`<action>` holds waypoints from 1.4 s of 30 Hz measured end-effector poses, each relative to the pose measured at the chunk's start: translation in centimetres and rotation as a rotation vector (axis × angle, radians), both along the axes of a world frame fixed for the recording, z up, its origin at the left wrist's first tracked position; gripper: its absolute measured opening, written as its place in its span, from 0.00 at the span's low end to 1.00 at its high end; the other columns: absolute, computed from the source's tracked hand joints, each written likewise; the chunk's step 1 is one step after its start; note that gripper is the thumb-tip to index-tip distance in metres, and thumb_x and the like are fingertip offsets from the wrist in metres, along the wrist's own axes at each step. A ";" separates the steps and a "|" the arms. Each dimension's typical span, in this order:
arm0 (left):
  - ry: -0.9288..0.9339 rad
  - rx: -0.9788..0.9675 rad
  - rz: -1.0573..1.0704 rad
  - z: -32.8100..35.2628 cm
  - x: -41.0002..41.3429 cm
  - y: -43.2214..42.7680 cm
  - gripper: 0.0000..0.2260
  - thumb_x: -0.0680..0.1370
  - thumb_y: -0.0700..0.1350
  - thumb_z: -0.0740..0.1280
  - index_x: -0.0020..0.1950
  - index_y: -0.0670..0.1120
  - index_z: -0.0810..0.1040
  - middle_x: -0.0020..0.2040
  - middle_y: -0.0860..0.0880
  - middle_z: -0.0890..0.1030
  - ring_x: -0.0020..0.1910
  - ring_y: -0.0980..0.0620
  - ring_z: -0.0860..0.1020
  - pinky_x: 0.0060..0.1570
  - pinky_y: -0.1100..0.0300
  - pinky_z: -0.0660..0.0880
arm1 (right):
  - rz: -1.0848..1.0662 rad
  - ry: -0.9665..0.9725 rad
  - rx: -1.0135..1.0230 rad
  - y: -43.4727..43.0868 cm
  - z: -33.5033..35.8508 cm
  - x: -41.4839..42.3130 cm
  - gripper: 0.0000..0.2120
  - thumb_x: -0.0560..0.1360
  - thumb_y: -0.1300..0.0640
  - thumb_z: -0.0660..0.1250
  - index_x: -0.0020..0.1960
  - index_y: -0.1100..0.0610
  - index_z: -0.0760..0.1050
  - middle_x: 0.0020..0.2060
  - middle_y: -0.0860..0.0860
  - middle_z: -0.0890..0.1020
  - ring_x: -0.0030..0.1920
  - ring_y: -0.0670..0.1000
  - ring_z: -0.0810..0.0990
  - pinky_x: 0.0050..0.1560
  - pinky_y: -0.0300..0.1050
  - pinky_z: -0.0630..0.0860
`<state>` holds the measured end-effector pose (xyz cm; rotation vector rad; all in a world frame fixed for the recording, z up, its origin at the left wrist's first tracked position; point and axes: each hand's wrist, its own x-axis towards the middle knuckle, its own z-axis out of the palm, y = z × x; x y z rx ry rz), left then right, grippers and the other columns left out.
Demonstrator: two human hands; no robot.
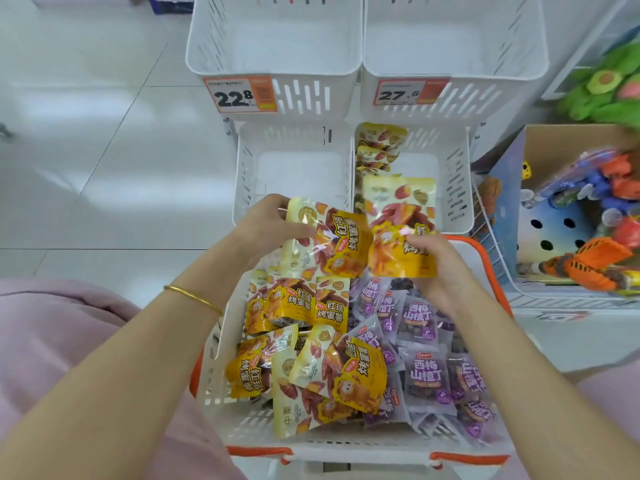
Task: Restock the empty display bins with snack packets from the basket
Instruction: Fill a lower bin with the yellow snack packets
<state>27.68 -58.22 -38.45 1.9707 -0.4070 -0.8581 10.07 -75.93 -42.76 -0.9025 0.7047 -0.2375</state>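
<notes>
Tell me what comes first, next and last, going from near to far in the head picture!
Basket → left hand and right hand, each gripping a yellow packet → lower bins → price tags → top bins.

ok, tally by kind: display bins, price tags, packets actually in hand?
Display bins: 4 (upper left bin, upper right bin, lower left bin, lower right bin)
Price tags: 2 (22.8 tag, 27.6 tag)
Yellow packets in hand: 2 (left packet in left hand, right packet in right hand)
Total: 8
</notes>
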 end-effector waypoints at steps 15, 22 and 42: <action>-0.153 -0.023 -0.090 2.5 -1.1 -2.4 0.03 0.75 0.47 0.70 0.43 0.49 0.80 0.35 0.48 0.81 0.38 0.48 0.75 0.40 0.56 0.71 | 0.297 -0.009 -0.073 0.4 0.0 0.4 0.42 0.59 0.57 0.74 0.71 0.51 0.63 0.57 0.55 0.81 0.50 0.56 0.82 0.52 0.54 0.76; 0.018 -0.019 -0.146 3.8 -1.6 -3.4 0.25 0.67 0.66 0.67 0.51 0.47 0.77 0.48 0.46 0.82 0.45 0.47 0.79 0.48 0.52 0.74 | 0.350 -0.014 -0.216 0.0 0.6 0.1 0.26 0.68 0.64 0.72 0.62 0.49 0.69 0.50 0.50 0.83 0.46 0.49 0.84 0.41 0.44 0.79; -0.444 -0.058 -0.559 4.2 -1.4 -14.4 0.10 0.71 0.36 0.73 0.48 0.44 0.77 0.40 0.56 0.74 0.35 0.60 0.72 0.34 0.71 0.71 | 0.492 0.162 -0.721 -9.1 5.2 1.3 0.20 0.70 0.66 0.72 0.57 0.50 0.73 0.43 0.49 0.78 0.38 0.44 0.81 0.36 0.45 0.82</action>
